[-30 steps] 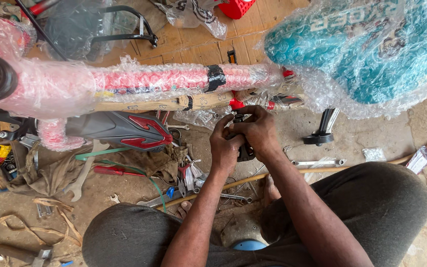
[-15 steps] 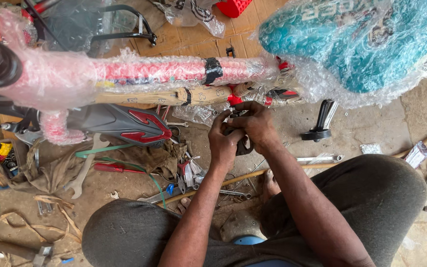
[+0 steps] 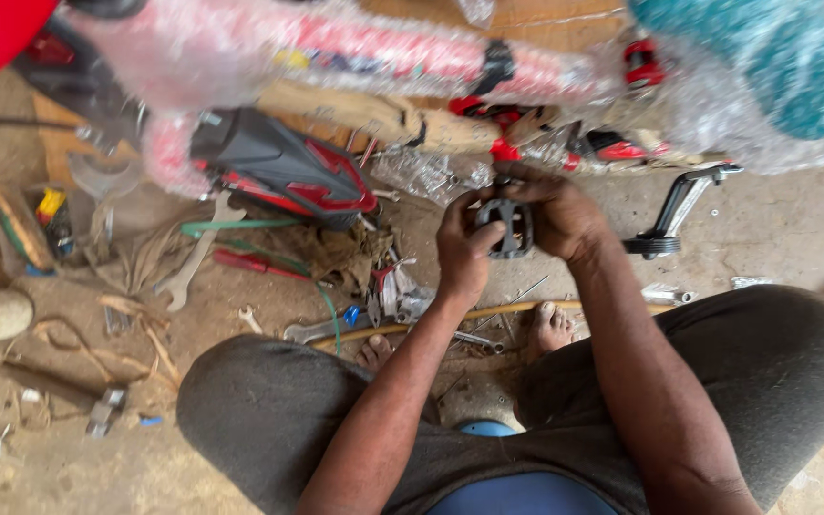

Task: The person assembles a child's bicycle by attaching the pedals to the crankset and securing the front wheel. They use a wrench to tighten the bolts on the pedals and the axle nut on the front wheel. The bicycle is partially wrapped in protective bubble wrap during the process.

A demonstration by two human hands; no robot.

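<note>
Both my hands grip a black bicycle pedal [image 3: 505, 227] just below a bicycle frame wrapped in bubble plastic [image 3: 355, 48]. My left hand [image 3: 464, 248] clasps the pedal's left side with the thumb on its face. Wrapped around the pedal's right side and top is my right hand [image 3: 555, 215]. A red part of the frame [image 3: 503, 150] sits right above my fingers. I sit low with my knees spread and my bare toes [image 3: 550, 329] on the dirt floor.
A black and red plastic cover [image 3: 278, 167] lies left of my hands. A crank arm [image 3: 674, 215] stands to the right. Wrenches [image 3: 193, 257], a red-handled tool [image 3: 255, 264] and scraps litter the floor. A blue-wrapped bundle [image 3: 765, 67] fills the upper right.
The camera view has shifted closer and lower. My hands have turned the pedal so its black face now shows between them.
</note>
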